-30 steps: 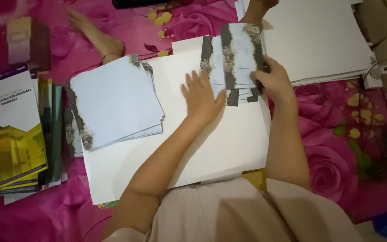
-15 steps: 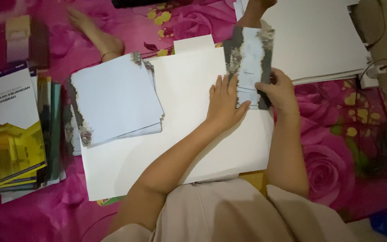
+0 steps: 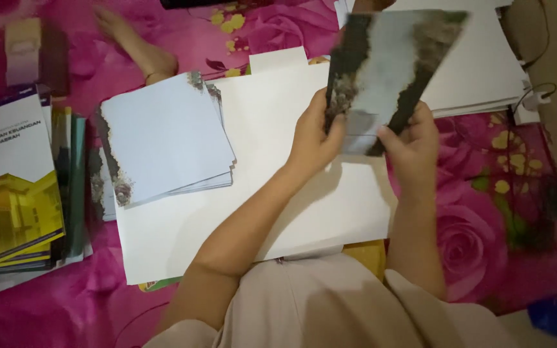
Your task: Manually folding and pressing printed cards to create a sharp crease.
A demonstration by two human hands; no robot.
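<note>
- Left hand (image 3: pixel 314 138): thumb and fingers pinch the lower left edge of a small stack of pale blue cards (image 3: pixel 388 77) with dark mottled borders, lifted off the work surface and tilted toward the camera.
- Right hand (image 3: pixel 414 145): closed on the lower right corner of the same stack, thumb on the face, fingers behind.
- Position of the stack relative to the grip: both hands hold its bottom edge only; most of the cards rise unsupported above the fingers, over the large white sheet (image 3: pixel 240 212).
- Risk: with the hold confined to one edge, the upper cards could fan out or slide loose if either pinch slackens; the motion blur on the stack suggests it is being handled quickly, which would make a slip more likely.
- Risk: a dropped card could land on the matching card pile (image 3: pixel 162 135) lying to the left on the white sheet and disturb it.
- Surroundings: a stack of booklets (image 3: pixel 14 187) at far left; white paper sheets (image 3: pixel 485 71) at upper right; another person's hand (image 3: pixel 133 42) on the pink floral cloth (image 3: pixel 485 225) at upper left.
</note>
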